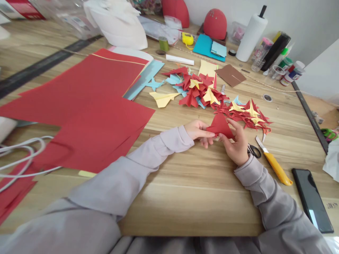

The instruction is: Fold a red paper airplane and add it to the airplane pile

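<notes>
A small piece of folded red paper (220, 124), roughly triangular with its point away from me, is held between my two hands above the table. My left hand (199, 132) pinches its left corner between thumb and fingers. At the right side, my right hand (236, 144) grips the lower edge, thumb in front and index finger behind. Just beyond lies a heap of folded paper planes (191, 96) in red, yellow and light blue, with a second cluster (250, 112) to its right. One yellow paper plane (162, 99) rests apart at the left.
Large red paper sheets (100, 130) cover the left side, near a white cable (34, 151). Right of my hand are black-handled scissors (254, 151), a yellow utility knife (277, 168) and a phone (312, 199). Bottles (292, 73), a tape measure (187, 38) and teal paper (208, 47) stand or lie farther back.
</notes>
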`<state>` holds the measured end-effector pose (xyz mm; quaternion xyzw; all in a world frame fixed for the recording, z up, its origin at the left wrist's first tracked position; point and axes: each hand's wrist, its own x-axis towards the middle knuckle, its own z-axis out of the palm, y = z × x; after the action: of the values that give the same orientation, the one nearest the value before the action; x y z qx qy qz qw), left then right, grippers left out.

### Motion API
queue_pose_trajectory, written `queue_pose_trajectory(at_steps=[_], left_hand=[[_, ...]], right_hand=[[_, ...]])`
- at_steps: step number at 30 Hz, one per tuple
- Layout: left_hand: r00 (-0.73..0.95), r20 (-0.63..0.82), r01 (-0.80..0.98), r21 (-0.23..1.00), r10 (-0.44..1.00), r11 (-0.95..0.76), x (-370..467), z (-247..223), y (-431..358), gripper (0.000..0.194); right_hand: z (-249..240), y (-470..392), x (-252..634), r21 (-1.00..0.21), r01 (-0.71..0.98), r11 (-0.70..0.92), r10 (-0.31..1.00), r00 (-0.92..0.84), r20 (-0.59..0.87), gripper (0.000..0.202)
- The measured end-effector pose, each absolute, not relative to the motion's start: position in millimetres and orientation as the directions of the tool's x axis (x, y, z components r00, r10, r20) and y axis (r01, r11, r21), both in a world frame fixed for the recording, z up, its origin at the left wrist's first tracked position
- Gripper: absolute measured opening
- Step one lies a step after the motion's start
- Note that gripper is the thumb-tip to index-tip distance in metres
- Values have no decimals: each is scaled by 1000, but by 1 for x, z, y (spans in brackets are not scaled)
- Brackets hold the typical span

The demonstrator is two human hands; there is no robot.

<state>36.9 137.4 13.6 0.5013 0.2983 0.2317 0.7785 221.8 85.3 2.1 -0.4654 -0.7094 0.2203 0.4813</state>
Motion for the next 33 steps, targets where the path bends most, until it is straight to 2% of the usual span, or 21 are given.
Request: queue_pose_trajectory(at_steps=[4,9,12,15,19,26,30,33], left_hand=[[742,-190,-42,944,643,328,34,10,139,35],[750,-189,-32,946,634,321,32,10,139,35],[725,-194,-55,940,661,336,33,12,138,31],[702,-175,-94,938,691,333,33,13,137,30],[661,-192,-117,928,725,353,34,15,135,29],[596,-228,-168,902,770,397,35,20,132,25],[609,-254,-113,910,751,399,33,23,133,27],[625,-222,-43,948,748,317,29,25,135,26]], right_hand=[[5,84,221,-688,481,544,827,-169,536,50],[7,82,221,-693,474,544,829,-177,530,53],[9,81,220,-775,386,501,863,-156,480,55],[11,82,218,-896,204,393,919,-122,375,59],[14,86,215,-959,77,274,961,-57,270,54],[14,89,216,-967,126,222,975,-49,218,29],[16,90,217,-962,156,223,973,-93,211,30],[16,90,217,-960,169,225,969,-140,203,30]])
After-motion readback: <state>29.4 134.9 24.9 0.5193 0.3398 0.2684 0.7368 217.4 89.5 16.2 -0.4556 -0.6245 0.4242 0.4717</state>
